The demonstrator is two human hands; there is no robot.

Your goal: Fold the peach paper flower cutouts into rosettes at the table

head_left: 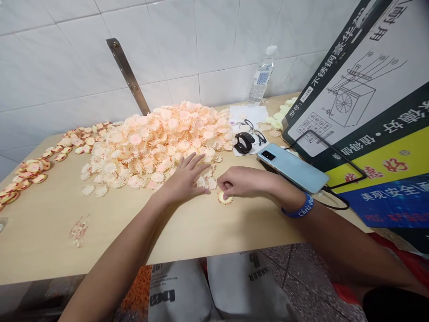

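A large heap of pale pink and cream flower-shaped discs (161, 134) covers the back middle of the wooden table (197, 228). My left hand (184, 179) lies with its fingers spread at the heap's front edge, holding nothing. To its right, my right hand (241, 181) is closed, its thumb and forefinger pressed down on a single yellowish disc with a reddish rim (225, 198). That disc lies flat on the table, partly hidden by the fingertips. A few loose discs lie between my two hands.
Stacked red-rimmed discs (33, 167) run along the left. Small reddish scraps (78, 231) lie front left. At the right are a phone (296, 170), a black watch (244, 143), glasses (258, 134), a water bottle (263, 76) and a big printed box (378, 112) with a cable.
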